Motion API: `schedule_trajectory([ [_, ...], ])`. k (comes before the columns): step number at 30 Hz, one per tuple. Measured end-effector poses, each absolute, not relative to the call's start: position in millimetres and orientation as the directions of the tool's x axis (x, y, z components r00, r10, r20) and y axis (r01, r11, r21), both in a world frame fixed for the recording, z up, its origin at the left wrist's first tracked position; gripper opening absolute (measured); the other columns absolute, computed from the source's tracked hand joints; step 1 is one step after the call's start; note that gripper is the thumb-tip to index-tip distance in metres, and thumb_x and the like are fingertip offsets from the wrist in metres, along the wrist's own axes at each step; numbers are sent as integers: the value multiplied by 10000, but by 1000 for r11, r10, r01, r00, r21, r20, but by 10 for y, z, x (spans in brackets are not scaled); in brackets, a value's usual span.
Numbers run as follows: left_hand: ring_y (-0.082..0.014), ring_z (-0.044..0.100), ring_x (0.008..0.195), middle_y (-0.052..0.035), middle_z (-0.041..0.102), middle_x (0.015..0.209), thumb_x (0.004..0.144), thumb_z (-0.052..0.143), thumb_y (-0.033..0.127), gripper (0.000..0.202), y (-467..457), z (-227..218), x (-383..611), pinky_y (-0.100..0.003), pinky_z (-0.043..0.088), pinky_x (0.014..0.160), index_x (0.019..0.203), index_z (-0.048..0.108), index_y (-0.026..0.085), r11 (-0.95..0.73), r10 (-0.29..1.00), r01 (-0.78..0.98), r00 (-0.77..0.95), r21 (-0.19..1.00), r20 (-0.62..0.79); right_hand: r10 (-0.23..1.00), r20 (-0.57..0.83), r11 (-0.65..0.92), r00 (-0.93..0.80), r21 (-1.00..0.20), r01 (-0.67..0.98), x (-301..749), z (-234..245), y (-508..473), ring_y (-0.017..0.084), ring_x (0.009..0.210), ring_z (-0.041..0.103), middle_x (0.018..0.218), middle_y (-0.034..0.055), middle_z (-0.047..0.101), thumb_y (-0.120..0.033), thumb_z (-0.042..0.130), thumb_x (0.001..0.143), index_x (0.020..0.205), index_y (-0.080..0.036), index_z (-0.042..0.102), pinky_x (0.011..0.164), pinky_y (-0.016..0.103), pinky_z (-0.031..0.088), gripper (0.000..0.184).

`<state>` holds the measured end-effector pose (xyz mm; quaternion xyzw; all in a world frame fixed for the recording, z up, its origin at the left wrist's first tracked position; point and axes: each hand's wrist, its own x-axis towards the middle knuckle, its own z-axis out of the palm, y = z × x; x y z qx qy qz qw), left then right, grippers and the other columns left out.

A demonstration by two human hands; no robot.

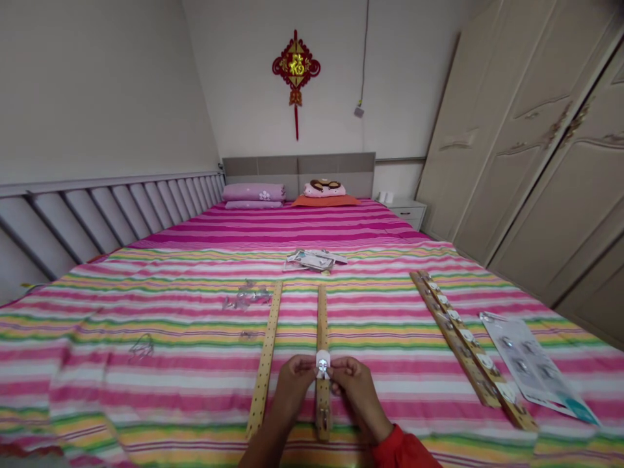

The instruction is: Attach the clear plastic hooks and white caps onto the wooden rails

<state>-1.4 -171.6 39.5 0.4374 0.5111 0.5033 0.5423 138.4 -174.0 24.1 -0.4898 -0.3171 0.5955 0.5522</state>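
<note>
A small white hook plate with a shiny metal hook (pixel 322 363) lies over the middle strip. My left hand (pixel 295 382) pinches its left edge between thumb and fingers, and my right hand (pixel 355 385) pinches the right edge. Beneath it runs a narrow wooden strip with holes (pixel 322 318); I cannot tell whether the plate touches it. Near that strip's close end sits a clear or metal hook (pixel 324 416). To the left, parallel to it, lies a second perforated wooden strip (pixel 267 357) with nothing attached.
Loose clear and metallic pieces (pixel 247 296) lie at the left, with thin wire-like pieces (pixel 142 348) farther out. Flat packages (pixel 314 260) are piled ahead. On the right rest two strips bearing hooks (pixel 465 338) and a blister pack (pixel 531 364). Everything lies on a striped bedsheet (pixel 185 370).
</note>
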Motion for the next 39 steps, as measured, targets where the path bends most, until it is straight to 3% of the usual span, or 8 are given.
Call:
schedule_trajectory([
  [22, -202, 646, 671, -51, 704, 637, 534, 673, 254, 174, -1675, 316, 48, -301, 481, 673, 667, 674, 140, 130, 987, -77, -85, 989, -136, 984, -138, -96, 113, -944, -316, 1371, 199, -1776, 81, 377, 449, 432, -22, 581, -343, 784, 513, 554, -135, 654, 406, 209, 322, 249],
  [39, -213, 651, 686, -55, 710, 666, 566, 634, 260, 144, -1661, 245, 34, -305, 493, 676, 658, 669, 155, 112, 988, 66, -112, 991, -105, 980, -137, -94, 141, -956, -277, 1357, 111, -1764, 83, 371, 422, 420, -36, 545, -357, 768, 518, 526, -155, 611, 392, 215, 295, 256],
])
